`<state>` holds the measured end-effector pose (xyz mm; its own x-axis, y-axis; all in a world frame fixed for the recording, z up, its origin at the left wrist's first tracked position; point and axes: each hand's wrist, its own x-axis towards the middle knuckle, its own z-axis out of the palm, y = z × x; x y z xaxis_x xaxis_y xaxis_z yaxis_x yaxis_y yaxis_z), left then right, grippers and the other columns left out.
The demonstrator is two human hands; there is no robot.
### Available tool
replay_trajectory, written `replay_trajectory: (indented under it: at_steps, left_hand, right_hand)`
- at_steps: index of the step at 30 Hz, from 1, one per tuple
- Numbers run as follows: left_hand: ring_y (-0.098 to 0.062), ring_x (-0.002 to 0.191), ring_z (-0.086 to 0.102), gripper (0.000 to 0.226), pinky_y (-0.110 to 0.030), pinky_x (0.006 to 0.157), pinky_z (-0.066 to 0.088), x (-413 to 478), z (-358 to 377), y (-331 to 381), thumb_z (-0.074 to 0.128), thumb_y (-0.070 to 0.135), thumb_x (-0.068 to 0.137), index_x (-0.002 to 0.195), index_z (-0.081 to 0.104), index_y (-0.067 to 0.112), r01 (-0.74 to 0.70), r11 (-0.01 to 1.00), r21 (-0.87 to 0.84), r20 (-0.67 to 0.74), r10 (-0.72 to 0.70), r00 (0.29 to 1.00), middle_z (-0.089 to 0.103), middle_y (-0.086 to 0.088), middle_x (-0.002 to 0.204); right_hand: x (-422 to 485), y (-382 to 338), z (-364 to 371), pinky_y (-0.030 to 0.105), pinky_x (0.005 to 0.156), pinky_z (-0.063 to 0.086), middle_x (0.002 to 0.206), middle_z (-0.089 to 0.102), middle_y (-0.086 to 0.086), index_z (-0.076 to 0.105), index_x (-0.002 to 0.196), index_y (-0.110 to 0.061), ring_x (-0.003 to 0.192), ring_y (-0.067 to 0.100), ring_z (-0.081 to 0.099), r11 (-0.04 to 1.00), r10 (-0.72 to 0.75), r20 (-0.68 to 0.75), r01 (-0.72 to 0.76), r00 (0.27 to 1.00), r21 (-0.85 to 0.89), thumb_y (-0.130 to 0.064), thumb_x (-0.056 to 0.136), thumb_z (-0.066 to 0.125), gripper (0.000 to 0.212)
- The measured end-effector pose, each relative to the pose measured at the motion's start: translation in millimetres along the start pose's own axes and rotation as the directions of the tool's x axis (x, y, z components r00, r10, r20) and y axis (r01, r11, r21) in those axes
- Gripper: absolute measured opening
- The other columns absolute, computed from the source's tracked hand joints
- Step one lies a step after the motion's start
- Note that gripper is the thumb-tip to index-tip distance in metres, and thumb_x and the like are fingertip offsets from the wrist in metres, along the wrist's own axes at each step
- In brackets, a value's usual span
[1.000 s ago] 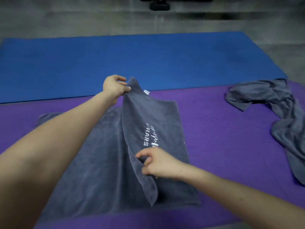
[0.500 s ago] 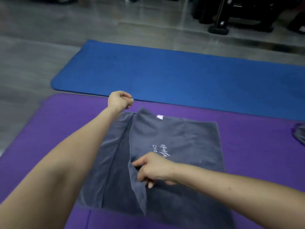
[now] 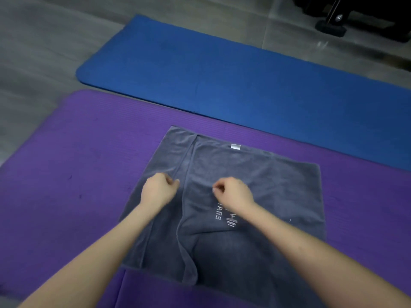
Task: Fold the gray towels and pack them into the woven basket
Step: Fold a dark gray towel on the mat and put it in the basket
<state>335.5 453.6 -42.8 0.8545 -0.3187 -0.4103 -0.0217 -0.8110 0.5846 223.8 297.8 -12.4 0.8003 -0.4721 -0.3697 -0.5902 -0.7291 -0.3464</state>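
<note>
A gray towel with white lettering and a small white tag lies folded over on the purple mat. Its upper layer stops short of the left edge, leaving a strip of the lower layer showing. My left hand hovers over that strip beside the fold edge, fingers curled, with no cloth between them. My right hand is over the upper layer just above the lettering, fingers curled as well, and the cloth under it lies flat. No woven basket is in view.
A blue mat lies beyond the purple one on a gray floor. Dark equipment with a black foot stands at the far right. Bare purple mat stretches to the left of the towel.
Both hands have let go of the towel's lifted edge, and it now lies flat. My left hand drew back toward me. The view swung left, so the crumpled second towel is out of frame.
</note>
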Motion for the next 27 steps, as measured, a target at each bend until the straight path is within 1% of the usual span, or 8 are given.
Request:
replay_trajectory:
  at_steps: [3, 6, 9, 14, 18, 22, 24, 27]
  left_hand:
    - [-0.026, 0.062, 0.069, 0.043, -0.038, 0.068, 0.058, -25.4, 9.2, -14.0, 0.058, 0.040, 0.087, 0.068, 0.064, 0.002, 0.079, 0.989, -0.129, 0.102, -0.066, 0.993, 0.070, -0.013, 0.067]
    - [-0.024, 0.066, 0.068, 0.048, -0.034, 0.060, 0.059, -43.4, 11.7, -17.8, 0.058, 0.043, 0.088, 0.083, 0.065, -0.004, 0.179, 0.932, -0.314, 0.176, -0.128, 0.976, 0.070, -0.014, 0.076]
    - [-0.020, 0.064, 0.065, 0.051, -0.035, 0.062, 0.058, -51.7, 10.8, -18.8, 0.058, 0.048, 0.086, 0.084, 0.065, -0.003, 0.186, 0.896, -0.403, 0.175, -0.124, 0.977, 0.069, -0.011, 0.075]
    - [-0.020, 0.056, 0.065, 0.042, -0.033, 0.061, 0.058, -64.3, 14.2, -28.0, 0.072, 0.052, 0.071, 0.067, 0.065, 0.011, 0.127, 0.963, -0.237, 0.153, -0.091, 0.984, 0.067, -0.004, 0.061]
    - [-0.021, 0.063, 0.066, 0.039, -0.036, 0.063, 0.057, -80.0, 24.0, -33.5, 0.080, 0.043, 0.062, 0.067, 0.061, 0.010, 0.125, 0.989, -0.083, 0.247, -0.101, 0.964, 0.069, -0.007, 0.069]
    - [-0.025, 0.067, 0.068, 0.023, -0.037, 0.064, 0.058, -91.4, 26.9, -37.9, 0.077, 0.017, 0.063, 0.072, 0.062, 0.002, 0.147, 0.988, -0.040, 0.332, -0.126, 0.935, 0.068, -0.009, 0.071]
    - [-0.027, 0.065, 0.066, 0.015, -0.037, 0.060, 0.059, -97.2, 23.0, -40.2, 0.074, 0.003, 0.068, 0.076, 0.062, -0.002, 0.261, 0.949, -0.180, 0.411, -0.168, 0.896, 0.064, -0.013, 0.070]
    - [-0.016, 0.059, 0.062, 0.009, -0.026, 0.050, 0.054, -105.6, 6.5, -39.6, 0.071, -0.003, 0.076, 0.082, 0.064, -0.003, 0.364, 0.867, -0.340, 0.533, -0.141, 0.834, 0.064, -0.014, 0.075]
  right_hand:
    - [32.9, -1.3, -5.7, 0.033, 0.091, 0.044, 0.120, 0.064, 0.007, 0.064, 0.115, -0.021, 0.114, 0.028, 0.057, 1.000, -0.007, -0.128, 0.003, 0.992, -0.028, -0.025, 0.092, 0.050, 0.028]
    - [59.8, -3.2, -6.8, 0.034, 0.092, 0.042, 0.126, 0.059, 0.009, 0.059, 0.122, -0.016, 0.117, 0.030, 0.052, 0.993, -0.065, -0.220, 0.042, 0.973, -0.107, -0.026, 0.095, 0.049, 0.031]
    - [87.8, -10.6, -2.6, 0.035, 0.094, 0.039, 0.129, 0.056, 0.008, 0.054, 0.127, -0.013, 0.117, 0.030, 0.046, 0.970, -0.154, -0.256, 0.098, 0.954, -0.221, -0.030, 0.096, 0.048, 0.036]
    - [127.1, -29.1, 1.5, 0.039, 0.092, 0.038, 0.125, 0.056, 0.012, 0.049, 0.128, -0.010, 0.117, 0.031, 0.044, 0.955, -0.142, -0.275, 0.059, 0.951, -0.291, -0.037, 0.096, 0.048, 0.042]
    - [140.3, -27.7, 3.1, 0.038, 0.092, 0.038, 0.119, 0.059, 0.013, 0.057, 0.119, -0.009, 0.115, 0.031, 0.047, 0.932, -0.146, -0.232, 0.055, 0.962, -0.357, -0.034, 0.094, 0.053, 0.036]
    - [135.1, -19.5, -11.8, 0.034, 0.084, 0.043, 0.114, 0.064, 0.010, 0.067, 0.110, -0.016, 0.109, 0.031, 0.055, 0.977, -0.106, -0.276, 0.049, 0.955, -0.206, -0.031, 0.091, 0.059, 0.025]
    - [127.6, -14.4, -28.8, 0.032, 0.081, 0.044, 0.110, 0.067, 0.009, 0.068, 0.107, -0.020, 0.107, 0.030, 0.058, 0.992, -0.077, -0.303, 0.042, 0.950, -0.120, -0.029, 0.089, 0.061, 0.023]
    - [115.8, -7.4, -60.9, 0.033, 0.084, 0.045, 0.108, 0.069, 0.009, 0.070, 0.107, -0.020, 0.108, 0.031, 0.059, 0.995, -0.090, -0.360, 0.069, 0.928, -0.073, -0.027, 0.086, 0.062, 0.023]
